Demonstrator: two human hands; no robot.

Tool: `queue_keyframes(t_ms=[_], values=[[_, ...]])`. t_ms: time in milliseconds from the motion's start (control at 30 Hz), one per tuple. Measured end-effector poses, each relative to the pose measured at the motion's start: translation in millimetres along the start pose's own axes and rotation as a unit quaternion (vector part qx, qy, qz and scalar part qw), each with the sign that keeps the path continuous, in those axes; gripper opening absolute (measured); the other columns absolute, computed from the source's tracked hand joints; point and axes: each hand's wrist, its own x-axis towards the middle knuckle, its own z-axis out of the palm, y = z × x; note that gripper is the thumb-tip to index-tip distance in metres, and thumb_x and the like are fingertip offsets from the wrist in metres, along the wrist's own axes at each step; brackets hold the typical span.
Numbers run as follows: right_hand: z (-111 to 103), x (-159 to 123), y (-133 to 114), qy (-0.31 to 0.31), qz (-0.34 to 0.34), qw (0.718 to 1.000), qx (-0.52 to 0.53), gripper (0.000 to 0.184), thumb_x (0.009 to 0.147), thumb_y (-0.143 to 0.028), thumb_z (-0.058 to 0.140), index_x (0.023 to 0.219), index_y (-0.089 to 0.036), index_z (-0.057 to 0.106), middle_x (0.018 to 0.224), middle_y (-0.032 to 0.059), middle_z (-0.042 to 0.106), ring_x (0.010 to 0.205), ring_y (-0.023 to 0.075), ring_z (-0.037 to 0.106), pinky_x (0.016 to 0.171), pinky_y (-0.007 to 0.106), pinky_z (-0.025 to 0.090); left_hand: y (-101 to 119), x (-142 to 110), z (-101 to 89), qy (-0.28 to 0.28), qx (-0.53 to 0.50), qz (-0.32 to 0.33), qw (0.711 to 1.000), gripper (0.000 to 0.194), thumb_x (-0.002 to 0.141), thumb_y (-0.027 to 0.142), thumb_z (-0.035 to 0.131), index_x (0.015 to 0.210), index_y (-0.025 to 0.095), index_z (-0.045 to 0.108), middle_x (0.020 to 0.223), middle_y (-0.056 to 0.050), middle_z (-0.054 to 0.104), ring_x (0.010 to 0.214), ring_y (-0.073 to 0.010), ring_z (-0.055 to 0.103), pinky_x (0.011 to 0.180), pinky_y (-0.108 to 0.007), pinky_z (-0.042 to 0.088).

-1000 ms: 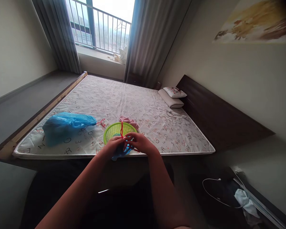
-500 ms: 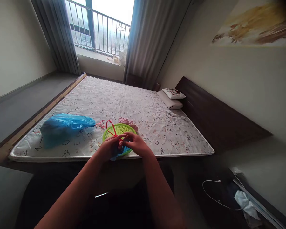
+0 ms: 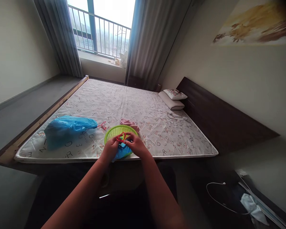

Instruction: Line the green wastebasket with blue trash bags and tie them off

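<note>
Both my hands meet over a green plastic basket at the near edge of the mattress. Between them runs a red drawstring, bent into a loop. My left hand pinches its left side, and my right hand pinches the right side with thumb and fingers. Below the fingers a blue plastic bag hangs partly inside the basket; my hands hide some of it. Pink cloth lies just behind the basket. To the left rests a filled blue bag with its own red drawstring tied at the neck.
The letter-printed mattress spans the bed, with a wooden rail on its left. Pillows lie by the dark headboard. At lower right are a white cable and a pale crumpled item.
The tall red loop that stood above my hands is now lower and smaller, drawn between my fingers. More of the blue bag shows beneath them. The view has shifted slightly.
</note>
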Motion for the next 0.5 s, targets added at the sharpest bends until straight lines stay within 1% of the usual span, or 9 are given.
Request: queue_keyframes(t_ms=[67, 100, 167, 267, 333, 400, 433, 467, 500], values=[[4.6, 1.6, 2.0, 0.011, -0.001, 0.999, -0.035, 0.045, 0.083, -0.026, 0.073, 0.128, -0.021, 0.068, 0.108, 0.0051, 0.073, 0.098, 0.0207, 0.069, 0.09, 0.036, 0.055, -1.2, -2.0, 2.6, 0.041, 0.071, 0.034, 0.996, 0.04, 0.088, 0.034, 0.057, 0.115, 0.018, 0.081, 0.112, -0.011, 0.08, 0.106, -0.0297, 0.072, 0.099, -0.044, 0.054], [7.9, 2.6, 2.3, 0.015, 0.0, 0.999, -0.049, 0.044, 0.082, -0.023, 0.072, 0.126, -0.021, 0.068, 0.108, 0.0053, 0.073, 0.098, 0.0209, 0.069, 0.09, 0.036, 0.055, -1.6, -2.7, 3.8, 0.057, 0.101, 0.048, 0.992, 0.039, 0.087, 0.03, 0.055, 0.114, 0.018, 0.081, 0.116, -0.011, 0.08, 0.112, -0.0305, 0.071, 0.105, -0.046, 0.052], [15.7, 4.5, 1.4, 0.02, 0.006, 0.997, -0.078, 0.042, 0.08, -0.015, 0.072, 0.121, -0.02, 0.07, 0.103, 0.0048, 0.073, 0.095, 0.0211, 0.069, 0.09, 0.036, 0.055, -2.9, -3.4, 5.9, 0.074, 0.137, 0.064, 0.986, 0.041, 0.087, 0.027, 0.052, 0.114, 0.017, 0.08, 0.121, -0.013, 0.079, 0.117, -0.0319, 0.07, 0.109, -0.048, 0.051], [26.0, 4.7, -1.7, 0.031, 0.015, 0.992, -0.123, 0.037, 0.077, -0.01, 0.07, 0.113, -0.02, 0.07, 0.095, 0.0036, 0.073, 0.09, 0.0213, 0.069, 0.088, 0.037, 0.055, -7.6, -2.9, 8.4, 0.091, 0.137, 0.072, 0.984, 0.043, 0.088, 0.026, 0.051, 0.118, 0.015, 0.078, 0.127, -0.016, 0.076, 0.125, -0.0333, 0.067, 0.115, -0.05, 0.048], [29.0, 3.2, -1.8, 0.036, 0.01, 0.992, -0.117, 0.035, 0.078, -0.011, 0.07, 0.111, -0.021, 0.068, 0.096, 0.0033, 0.073, 0.089, 0.0207, 0.068, 0.087, 0.036, 0.054, -11.7, -2.3, 9.7, 0.102, 0.102, 0.065, 0.987, 0.043, 0.09, 0.029, 0.052, 0.122, 0.014, 0.077, 0.13, -0.017, 0.075, 0.129, -0.0336, 0.066, 0.117, -0.051, 0.046], [28.6, 2.3, 1.5, 0.037, 0.005, 0.996, -0.081, 0.028, 0.079, -0.019, 0.075, 0.106, -0.021, 0.066, 0.097, 0.0032, 0.072, 0.089, 0.0201, 0.067, 0.086, 0.035, 0.054, -14.4, -2.1, 10.9, 0.105, 0.029, 0.043, 0.993, 0.041, 0.094, 0.036, 0.056, 0.123, 0.015, 0.076, 0.128, -0.016, 0.076, 0.125, -0.0328, 0.068, 0.113, -0.051, 0.049], [27.6, 2.6, 4.4, 0.043, 0.012, 0.997, -0.058, 0.026, 0.081, -0.027, 0.078, 0.102, -0.021, 0.066, 0.096, 0.0034, 0.071, 0.088, 0.0201, 0.066, 0.084, 0.034, 0.053, -14.5, -2.4, 11.4, 0.106, -0.018, 0.029, 0.994, 0.041, 0.095, 0.042, 0.058, 0.121, 0.015, 0.076, 0.124, -0.016, 0.077, 0.119, -0.0317, 0.071, 0.109, -0.049, 0.052], [26.6, 3.8, 7.9, 0.053, 0.027, 0.998, -0.029, 0.028, 0.082, -0.039, 0.079, 0.098, -0.02, 0.065, 0.093, 0.0038, 0.07, 0.086, 0.02, 0.066, 0.081, 0.034, 0.053, -13.5, -3.0, 12.0, 0.108, -0.065, 0.015, 0.992, 0.043, 0.096, 0.048, 0.061, 0.118, 0.016, 0.077, 0.119, -0.015, 0.078, 0.113, -0.0303, 0.073, 0.103, -0.046, 0.055], [25.9, 5.6, 11.7, 0.068, 0.05, 0.996, 0.006, 0.036, 0.085, -0.052, 0.077, 0.095, -0.02, 0.064, 0.09, 0.0043, 0.07, 0.083, 0.02, 0.065, 0.078, 0.033, 0.053, -11.4, -4.1, 12.6, 0.109, -0.108, 0.003, 0.988, 0.045, 0.095, 0.055, 0.063, 0.113, 0.016, 0.077, 0.114, -0.014, 0.079, 0.106, -0.0287, 0.075, 0.097, -0.043, 0.058]])
